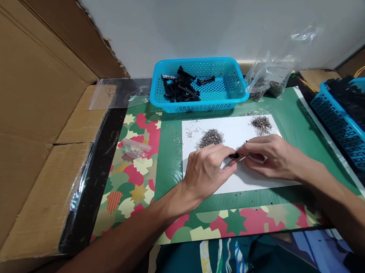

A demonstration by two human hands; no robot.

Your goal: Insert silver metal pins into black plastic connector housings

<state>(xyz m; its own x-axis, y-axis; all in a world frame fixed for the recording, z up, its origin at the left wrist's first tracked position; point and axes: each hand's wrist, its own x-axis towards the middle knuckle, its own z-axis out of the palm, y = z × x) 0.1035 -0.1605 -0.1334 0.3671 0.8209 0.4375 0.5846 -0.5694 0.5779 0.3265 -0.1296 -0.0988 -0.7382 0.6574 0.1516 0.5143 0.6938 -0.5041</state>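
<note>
Over the white sheet (235, 182), my left hand (204, 168) pinches a small black plastic part (234, 155) between thumb and fingertips. Close against it, my right hand (272, 155) is closed on a thin metal piece (243, 158) that points toward the black part; its exact kind I cannot make out. Just behind my left hand lies a pile of tiny metal pieces (212, 138), perhaps springs or clips. Another small metal pile (261, 123) sits behind my right hand. My fingers partly hide both held things.
A blue basket (199, 106) with black plastic parts stands at the back. A second blue basket (346, 130), full of black parts, is at the right. Clear bags (268, 79) of metal pieces lean by the wall. Cardboard (27, 133) stands at the left.
</note>
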